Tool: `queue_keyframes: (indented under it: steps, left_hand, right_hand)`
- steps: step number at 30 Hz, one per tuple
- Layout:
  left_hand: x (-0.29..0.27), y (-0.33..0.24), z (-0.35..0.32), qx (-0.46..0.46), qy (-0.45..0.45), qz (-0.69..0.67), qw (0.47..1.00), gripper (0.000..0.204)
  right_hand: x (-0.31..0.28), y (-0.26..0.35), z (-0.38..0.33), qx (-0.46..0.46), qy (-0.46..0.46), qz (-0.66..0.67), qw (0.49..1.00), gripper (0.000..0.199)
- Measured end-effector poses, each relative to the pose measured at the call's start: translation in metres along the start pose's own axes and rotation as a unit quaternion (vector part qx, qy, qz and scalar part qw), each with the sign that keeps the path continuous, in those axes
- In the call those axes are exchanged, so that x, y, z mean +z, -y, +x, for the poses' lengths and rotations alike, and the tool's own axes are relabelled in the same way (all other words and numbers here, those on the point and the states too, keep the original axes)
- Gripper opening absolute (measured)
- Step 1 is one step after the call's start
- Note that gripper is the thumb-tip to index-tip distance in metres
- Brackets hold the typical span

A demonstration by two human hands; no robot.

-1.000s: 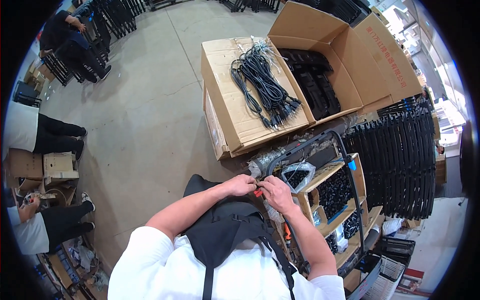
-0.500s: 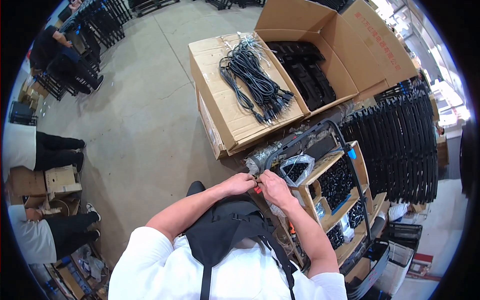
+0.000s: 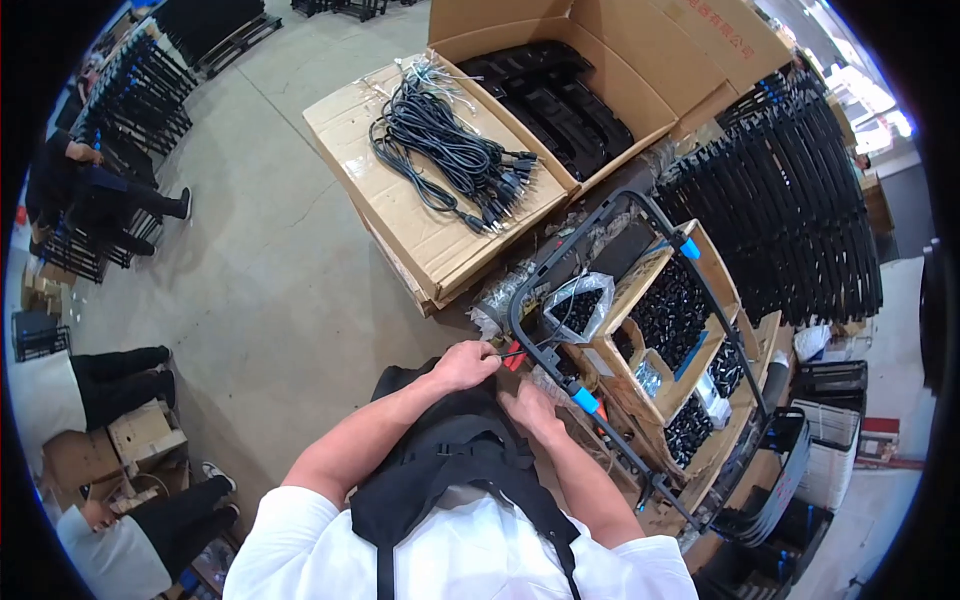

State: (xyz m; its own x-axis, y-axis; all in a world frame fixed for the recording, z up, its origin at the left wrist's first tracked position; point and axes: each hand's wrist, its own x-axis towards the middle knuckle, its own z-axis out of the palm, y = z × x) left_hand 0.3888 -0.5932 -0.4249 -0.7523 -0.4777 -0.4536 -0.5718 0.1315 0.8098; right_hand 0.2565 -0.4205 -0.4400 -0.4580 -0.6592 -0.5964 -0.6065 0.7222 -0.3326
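Note:
My left hand [image 3: 468, 366] is closed in a pinch just left of a black tubular frame's near corner. Between its fingertips is the end of a thin dark strand [image 3: 512, 353] that reaches toward the frame. My right hand [image 3: 532, 408] hangs lower, beside the black apron [image 3: 440, 430]. Its fingers point away and are mostly hidden, so their grip does not show. Something red [image 3: 514, 356] sits between the hands and the frame. The black frame [image 3: 545, 275] bears blue wraps [image 3: 585, 399] and leans over a wooden compartment box [image 3: 640, 385].
Small black parts [image 3: 670, 310] fill the box's compartments, with a clear bag [image 3: 580, 305] alongside. Beyond stand a carton [image 3: 350, 140] topped by coiled black cables [image 3: 440, 140] and an open carton [image 3: 640, 60] of black panels. Stacked black frames [image 3: 790, 210] rise right. Other people work left.
My hands have moved apart, the right one lower and nearer my body. The view has shifted, and the black frame now shows farther left and lower over the box.

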Motion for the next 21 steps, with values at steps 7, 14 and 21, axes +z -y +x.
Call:
queue_keyframes:
  steps: [7, 14, 21]
  left_hand:
    - [-0.008, -0.039, 0.003, 0.018, 0.114, 0.029, 0.993, 0.034]
    - [-0.009, -0.023, 0.006, -0.051, 0.127, -0.035, 0.990, 0.034]
    - [0.009, -0.003, 0.014, -0.097, 0.175, -0.191, 0.961, 0.032]
  right_hand:
    - [0.046, -0.045, 0.127, 0.148, -0.114, -0.011, 0.982, 0.072]
    - [0.039, -0.015, 0.116, 0.224, 0.044, 0.208, 0.951, 0.059]
    - [0.058, 0.006, -0.029, 0.137, -0.030, 0.275, 0.951, 0.025]
